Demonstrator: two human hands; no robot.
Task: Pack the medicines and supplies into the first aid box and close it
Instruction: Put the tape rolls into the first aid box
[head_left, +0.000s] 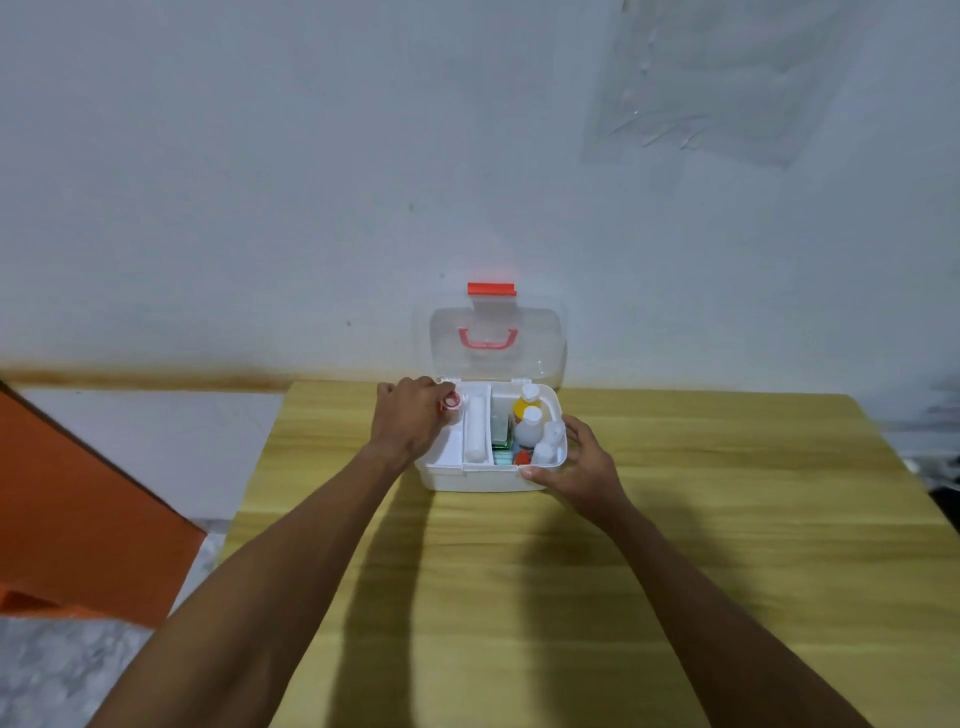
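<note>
We're pinching a small red-and-white roll (452, 403) in our left hand (411, 422) over the first aid box (470, 481) (open, far edge of the desk (701, 519)), our right hand (583, 463) gripping its near-right corner.

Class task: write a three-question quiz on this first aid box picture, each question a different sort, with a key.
1. True or false: the clear lid of the first aid box is shut.
2. The left hand holds a small red-and-white item over: A the table; B the box's left tray; C the lid.
3. Fill in: the right hand holds the box's front ____ corner.
Key: 1 false; 2 B; 3 right.
</note>
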